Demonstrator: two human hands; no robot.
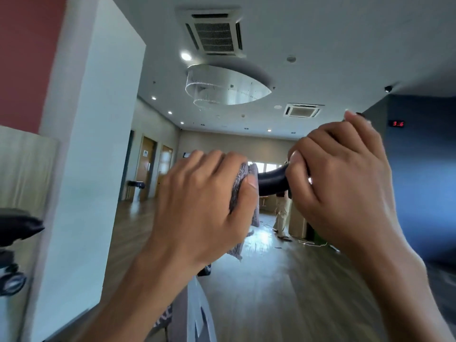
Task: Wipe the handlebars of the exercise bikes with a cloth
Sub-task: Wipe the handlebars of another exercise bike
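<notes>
Gym hall in the background: wood floor (271,292), white pillar (98,144) on your left, ceiling vent (214,33) overhead, doors (148,166) far back, red clock (396,123) on the blue wall. One person (282,213) stands far off, well apart from you. The dark shape at the left edge is blurred, so I cannot tell what it is.

Head view, the only one:

Your left hand (197,208) is curled tight around the cloth (243,191), thumb pressed on the front of it. The cloth is bunched around the handlebar (272,180) and its loose end hangs below your fist.

Your right hand (345,183) is wrapped around the bare bar with no cloth under it, fingers fully closed. The bar's dark tip pokes out just above that hand's knuckles.

Key relation: the bar's long axis runs left to right between your fists, curving up toward the right. A short bare black stretch shows between the two hands. From the cloth, that unwiped stretch lies directly to the right, touching the cloth's edge. The left hand is the one on the cloth, so it is the nearer one for the stroke.

Judgement: you are mid-wipe on this bar. The next stroke likely slides the cloth right along the axis. Your right fist blocks the far section, so it would need to let go or shift for the cloth to reach the tip.
</notes>
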